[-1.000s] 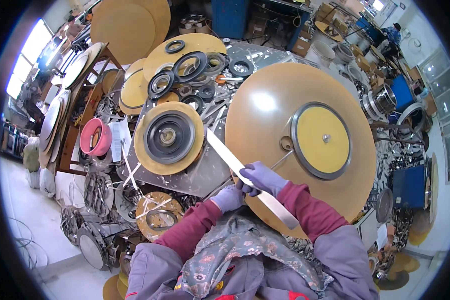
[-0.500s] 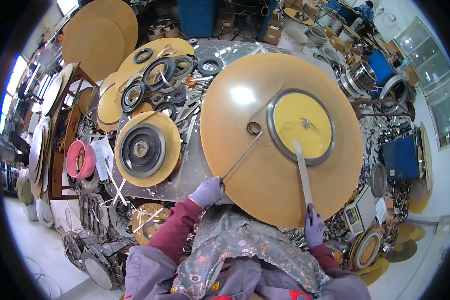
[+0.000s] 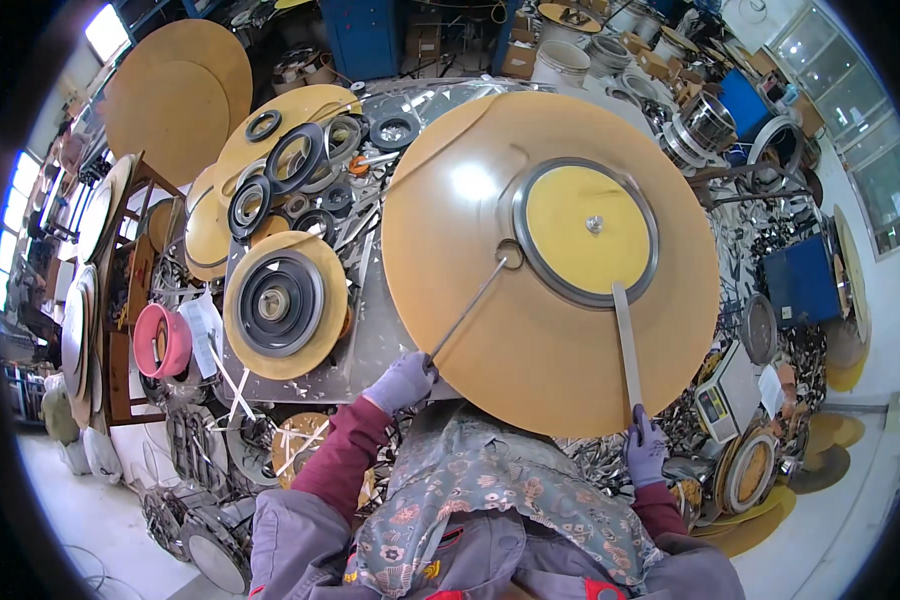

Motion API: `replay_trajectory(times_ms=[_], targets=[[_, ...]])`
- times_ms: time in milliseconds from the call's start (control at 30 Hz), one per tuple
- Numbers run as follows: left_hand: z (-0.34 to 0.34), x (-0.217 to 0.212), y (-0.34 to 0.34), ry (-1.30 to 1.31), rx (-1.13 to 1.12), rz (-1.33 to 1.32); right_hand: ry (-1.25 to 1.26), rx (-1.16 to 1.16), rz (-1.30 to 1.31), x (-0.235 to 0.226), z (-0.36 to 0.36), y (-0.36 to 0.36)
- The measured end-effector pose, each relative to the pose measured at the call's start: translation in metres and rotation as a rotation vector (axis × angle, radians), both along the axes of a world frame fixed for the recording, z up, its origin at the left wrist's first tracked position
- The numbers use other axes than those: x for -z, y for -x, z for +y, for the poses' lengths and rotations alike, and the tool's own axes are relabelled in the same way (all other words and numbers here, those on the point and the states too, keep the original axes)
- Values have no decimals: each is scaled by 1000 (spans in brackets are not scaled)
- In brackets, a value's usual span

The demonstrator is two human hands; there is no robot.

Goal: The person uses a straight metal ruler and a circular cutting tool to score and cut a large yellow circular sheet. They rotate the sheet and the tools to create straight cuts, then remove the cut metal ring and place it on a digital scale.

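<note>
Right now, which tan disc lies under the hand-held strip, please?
The large disc with the grey-rimmed yellow centre; the flat strip in the right hand overlies no other.

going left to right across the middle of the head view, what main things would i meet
Pink bowl → black ringed wheel → left grip → thin metal rod → flat strip → blue box.
</note>
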State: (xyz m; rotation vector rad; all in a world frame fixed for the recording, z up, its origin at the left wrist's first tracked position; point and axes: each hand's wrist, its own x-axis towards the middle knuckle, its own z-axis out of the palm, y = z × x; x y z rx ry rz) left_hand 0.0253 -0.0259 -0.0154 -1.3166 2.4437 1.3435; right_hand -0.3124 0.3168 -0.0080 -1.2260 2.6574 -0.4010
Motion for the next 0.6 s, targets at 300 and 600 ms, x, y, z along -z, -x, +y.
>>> replay_trajectory(times_ms=[300, 600], targets=[[61, -11, -92, 89, -325, -112, -19, 45, 25, -8, -12, 35], [147, 25, -182, 307, -581, -336, 704, 714, -945, 8, -83, 41]])
